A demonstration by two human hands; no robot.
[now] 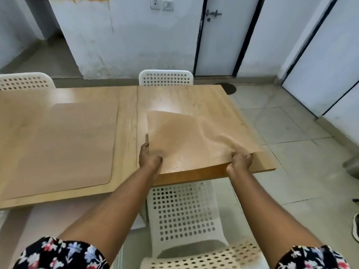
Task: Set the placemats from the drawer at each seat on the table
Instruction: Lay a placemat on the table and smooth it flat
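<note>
A thin tan placemat [186,138] lies rippled on the right wooden table [194,98], its near edge lifted at the table's front. My left hand [148,158] grips its near left corner. My right hand [240,162] pinches its near right corner by the table edge. A second tan placemat [64,144] lies flat on the left table [126,133]. The drawer is not in view.
A white perforated chair [182,210] stands right below my arms, tucked at the right table. Another white chair [166,77] faces it across the table, and a third [24,80] is at the far left. Tiled floor, a wall and doors lie to the right.
</note>
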